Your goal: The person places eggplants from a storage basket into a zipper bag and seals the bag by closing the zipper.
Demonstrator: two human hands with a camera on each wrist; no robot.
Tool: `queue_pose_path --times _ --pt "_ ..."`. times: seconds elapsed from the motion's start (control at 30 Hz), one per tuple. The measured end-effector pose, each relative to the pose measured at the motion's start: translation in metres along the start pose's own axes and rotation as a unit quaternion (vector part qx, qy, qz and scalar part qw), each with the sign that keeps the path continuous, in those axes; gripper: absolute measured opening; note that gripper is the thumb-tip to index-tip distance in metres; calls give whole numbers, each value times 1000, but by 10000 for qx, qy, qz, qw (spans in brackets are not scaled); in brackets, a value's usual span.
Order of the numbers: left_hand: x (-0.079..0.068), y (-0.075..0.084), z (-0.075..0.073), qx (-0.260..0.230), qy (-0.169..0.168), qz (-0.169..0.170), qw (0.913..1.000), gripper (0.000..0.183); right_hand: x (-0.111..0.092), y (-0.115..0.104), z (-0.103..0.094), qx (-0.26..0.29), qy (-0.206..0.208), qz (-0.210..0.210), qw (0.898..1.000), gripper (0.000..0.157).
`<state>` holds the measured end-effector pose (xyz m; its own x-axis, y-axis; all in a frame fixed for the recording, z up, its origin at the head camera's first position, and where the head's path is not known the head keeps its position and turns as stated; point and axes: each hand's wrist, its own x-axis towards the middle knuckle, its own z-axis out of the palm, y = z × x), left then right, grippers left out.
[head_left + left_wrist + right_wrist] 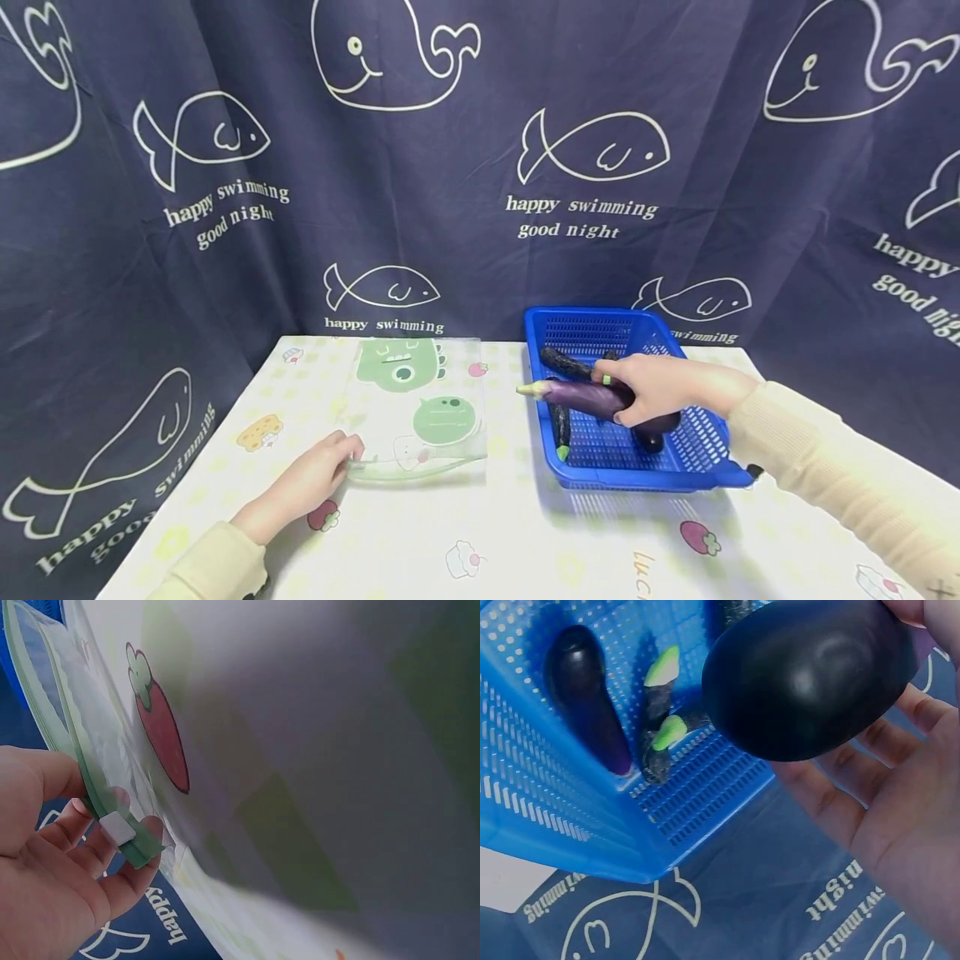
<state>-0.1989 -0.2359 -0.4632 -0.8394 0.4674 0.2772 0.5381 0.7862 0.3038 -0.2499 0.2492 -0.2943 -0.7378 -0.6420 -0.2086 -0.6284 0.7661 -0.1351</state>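
Over the blue basket point(626, 479), the right grip point(651, 385) grasps an eggplant point(579, 398) round its body, the best place: probably firm, fairly heavy, slick. Left of the basket, the left grip point(321, 468) pinches a light, limp-looking bag point(442, 418) near its slider point(118, 828).

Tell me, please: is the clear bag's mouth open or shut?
Open: in the left wrist view, the clear bag has its green edges apart beyond the left hand.

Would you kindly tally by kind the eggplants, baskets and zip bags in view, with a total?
Eggplants, one held and one lying in the basket: 2
Baskets: 1
Zip bags: 1
Total: 4
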Motion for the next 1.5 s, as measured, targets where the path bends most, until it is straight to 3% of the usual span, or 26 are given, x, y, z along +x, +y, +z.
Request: queue_pose_path --times 0.2,0.63,0.87,1.27,1.5 --pt "0 5 2 125 -6 180 9998 26 2 -8 -4 -18 80 -29 10000 41" --pt "2 14 3 118 -236 183 9995 25 3 -14 -5 -132 221 42 9997 41" --pt "7 17 6 155 -131 428 9989 28 2 -20 -7 -71 269 -72 9996 41" --pt "18 13 8 -115 -291 289 9991 23 7 -38 -7 -18 250 -99 9996 45" --pt "23 10 9 -143 -258 294 9991 26 15 -44 -3 -57 406 -406 9983 45"
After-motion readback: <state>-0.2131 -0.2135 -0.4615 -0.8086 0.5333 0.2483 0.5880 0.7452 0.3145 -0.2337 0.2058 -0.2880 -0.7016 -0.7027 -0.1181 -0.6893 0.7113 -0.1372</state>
